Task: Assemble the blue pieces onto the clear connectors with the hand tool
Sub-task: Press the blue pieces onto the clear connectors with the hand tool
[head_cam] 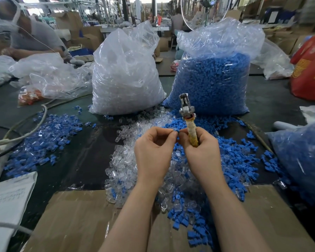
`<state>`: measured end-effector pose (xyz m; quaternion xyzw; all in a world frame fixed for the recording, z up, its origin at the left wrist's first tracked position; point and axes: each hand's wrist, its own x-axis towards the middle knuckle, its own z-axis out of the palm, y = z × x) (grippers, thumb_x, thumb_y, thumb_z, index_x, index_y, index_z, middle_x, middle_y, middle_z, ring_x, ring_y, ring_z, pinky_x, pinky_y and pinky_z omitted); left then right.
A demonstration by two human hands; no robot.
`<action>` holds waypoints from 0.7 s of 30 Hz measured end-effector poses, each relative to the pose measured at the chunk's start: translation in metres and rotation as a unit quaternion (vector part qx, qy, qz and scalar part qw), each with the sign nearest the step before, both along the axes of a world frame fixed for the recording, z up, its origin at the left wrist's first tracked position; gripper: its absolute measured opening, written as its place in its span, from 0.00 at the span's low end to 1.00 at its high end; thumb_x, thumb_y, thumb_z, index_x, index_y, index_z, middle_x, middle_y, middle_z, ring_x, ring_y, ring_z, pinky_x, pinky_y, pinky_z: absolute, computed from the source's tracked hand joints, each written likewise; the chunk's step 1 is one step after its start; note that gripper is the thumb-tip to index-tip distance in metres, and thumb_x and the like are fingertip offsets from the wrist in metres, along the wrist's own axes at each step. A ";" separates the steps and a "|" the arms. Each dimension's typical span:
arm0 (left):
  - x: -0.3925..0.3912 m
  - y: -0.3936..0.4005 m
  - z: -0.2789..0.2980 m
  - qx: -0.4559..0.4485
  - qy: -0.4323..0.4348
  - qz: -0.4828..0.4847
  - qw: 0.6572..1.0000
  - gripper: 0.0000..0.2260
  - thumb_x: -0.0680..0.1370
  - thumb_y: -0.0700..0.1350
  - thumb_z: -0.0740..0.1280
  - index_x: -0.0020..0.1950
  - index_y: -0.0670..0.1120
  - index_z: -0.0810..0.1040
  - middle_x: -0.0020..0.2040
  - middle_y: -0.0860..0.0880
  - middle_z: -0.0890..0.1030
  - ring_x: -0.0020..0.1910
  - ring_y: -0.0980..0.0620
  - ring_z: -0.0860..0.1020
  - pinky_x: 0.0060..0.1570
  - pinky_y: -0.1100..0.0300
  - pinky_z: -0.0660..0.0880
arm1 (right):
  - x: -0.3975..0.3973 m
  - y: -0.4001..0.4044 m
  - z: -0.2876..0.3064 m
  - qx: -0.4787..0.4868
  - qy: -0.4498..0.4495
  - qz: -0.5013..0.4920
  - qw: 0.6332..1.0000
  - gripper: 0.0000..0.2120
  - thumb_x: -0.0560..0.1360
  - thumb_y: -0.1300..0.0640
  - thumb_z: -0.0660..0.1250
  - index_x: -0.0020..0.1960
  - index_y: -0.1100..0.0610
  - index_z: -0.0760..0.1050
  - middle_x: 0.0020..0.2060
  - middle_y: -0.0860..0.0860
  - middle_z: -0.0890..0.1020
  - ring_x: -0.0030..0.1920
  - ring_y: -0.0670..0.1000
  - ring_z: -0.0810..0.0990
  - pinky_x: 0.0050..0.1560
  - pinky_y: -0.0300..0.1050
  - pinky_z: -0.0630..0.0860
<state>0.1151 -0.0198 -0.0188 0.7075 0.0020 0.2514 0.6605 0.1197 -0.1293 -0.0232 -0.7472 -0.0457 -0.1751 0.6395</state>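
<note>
My right hand grips the tape-wrapped handle of a metal hand tool, whose jaws point up and away from me. My left hand pinches a small blue piece at its fingertips, right beside my right thumb. Both hands hover over a heap of clear connectors mixed with loose blue pieces on the dark table. Whether a clear connector sits between my fingers is hidden.
A big bag of clear connectors and a big bag of blue pieces stand behind the heap. Assembled blue-and-clear parts lie at left near a cable. Cardboard lies in front. Another bag is at right; a person works far left.
</note>
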 end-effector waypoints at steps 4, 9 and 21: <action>0.000 -0.001 0.000 -0.002 -0.005 0.002 1.000 0.08 0.73 0.37 0.74 0.39 0.50 0.82 0.36 0.54 0.84 0.37 0.57 0.83 0.38 0.67 0.78 | 0.000 -0.001 0.002 -0.010 0.009 0.005 1.000 0.06 0.78 0.56 0.69 0.42 0.52 0.78 0.35 0.56 0.80 0.33 0.48 0.73 0.33 0.49 0.73; 0.001 0.005 0.000 -0.064 0.000 -0.010 0.998 0.05 0.74 0.36 0.73 0.43 0.45 0.82 0.38 0.49 0.85 0.39 0.52 0.84 0.42 0.62 0.80 | 0.002 -0.011 -0.001 -0.067 0.024 0.049 0.996 0.04 0.78 0.54 0.69 0.44 0.52 0.76 0.29 0.43 0.77 0.28 0.41 0.69 0.27 0.36 0.68; 0.007 0.020 0.002 -0.116 -0.057 -0.019 0.991 0.05 0.76 0.34 0.70 0.44 0.43 0.81 0.36 0.50 0.84 0.37 0.56 0.82 0.41 0.66 0.78 | 0.004 -0.027 -0.006 -0.237 0.056 0.099 0.965 0.11 0.76 0.53 0.69 0.40 0.46 0.68 0.31 0.38 0.75 0.31 0.47 0.72 0.35 0.51 0.73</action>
